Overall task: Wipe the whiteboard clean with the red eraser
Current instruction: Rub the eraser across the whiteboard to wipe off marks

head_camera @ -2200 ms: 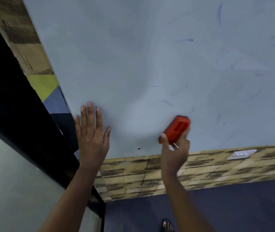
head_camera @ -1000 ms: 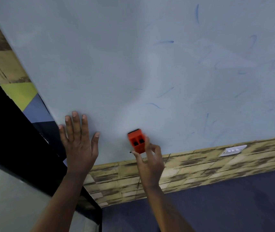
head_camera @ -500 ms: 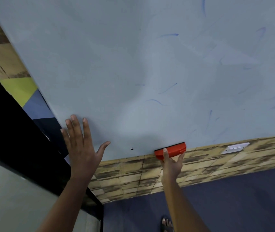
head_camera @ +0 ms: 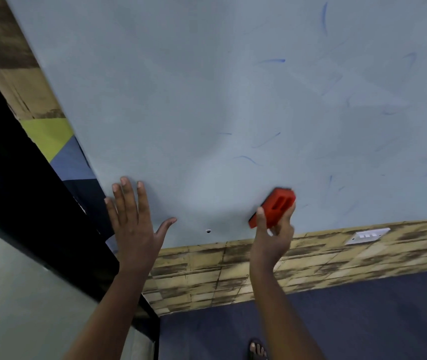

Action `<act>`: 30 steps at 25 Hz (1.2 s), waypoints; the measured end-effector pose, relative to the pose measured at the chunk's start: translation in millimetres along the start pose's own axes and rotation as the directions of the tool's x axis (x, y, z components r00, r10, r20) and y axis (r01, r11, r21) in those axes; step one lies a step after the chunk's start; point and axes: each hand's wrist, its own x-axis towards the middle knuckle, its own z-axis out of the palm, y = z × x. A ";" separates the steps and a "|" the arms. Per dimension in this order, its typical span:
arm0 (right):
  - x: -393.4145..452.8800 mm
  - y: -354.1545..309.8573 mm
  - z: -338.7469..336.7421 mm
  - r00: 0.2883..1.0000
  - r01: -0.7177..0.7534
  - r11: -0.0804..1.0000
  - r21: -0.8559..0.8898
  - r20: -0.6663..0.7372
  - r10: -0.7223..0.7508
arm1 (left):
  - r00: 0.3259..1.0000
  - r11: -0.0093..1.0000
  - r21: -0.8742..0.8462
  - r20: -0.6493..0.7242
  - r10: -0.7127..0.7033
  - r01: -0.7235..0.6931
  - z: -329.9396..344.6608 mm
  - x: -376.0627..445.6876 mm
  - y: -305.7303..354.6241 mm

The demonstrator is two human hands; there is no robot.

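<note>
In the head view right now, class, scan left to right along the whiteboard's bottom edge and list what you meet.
left hand flat on the whiteboard → small hole → red eraser held in the right hand → white switch plate on the brick-pattern wall below.

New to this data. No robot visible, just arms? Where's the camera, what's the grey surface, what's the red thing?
There is no machine here: a person works with two bare hands. The single picture comes from a wide-angle camera worn on the person's head, looking forward and down, which is why the arms reach in from the bottom edge and the wall looks tilted.

The big pale surface is the whiteboard, with faint blue marker streaks left on it. The left hand lies flat and open against the board's lower part. The right hand grips the red eraser near the bottom edge. Below the board are a brick-patterned wall with a white switch plate, and the person's sandalled foot.
</note>
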 end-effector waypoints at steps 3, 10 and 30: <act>2.6 -45.8 20.7 0.923 0.382 0.924 0.028 0.038 -0.383 | 1.000 1.000 -0.027 0.003 0.004 -0.004 -2.1 -0.6 1.0; -59.3 -35.9 53.5 0.377 0.926 0.299 -0.230 0.596 -0.709 | 0.999 0.991 -0.134 -0.021 0.027 -0.030 -16.4 -2.8 -0.2; -7.9 -111.6 49.1 0.326 0.944 0.308 -0.121 0.498 -0.803 | 0.838 0.987 -0.049 -0.536 0.102 -0.152 -80.9 180.3 21.5</act>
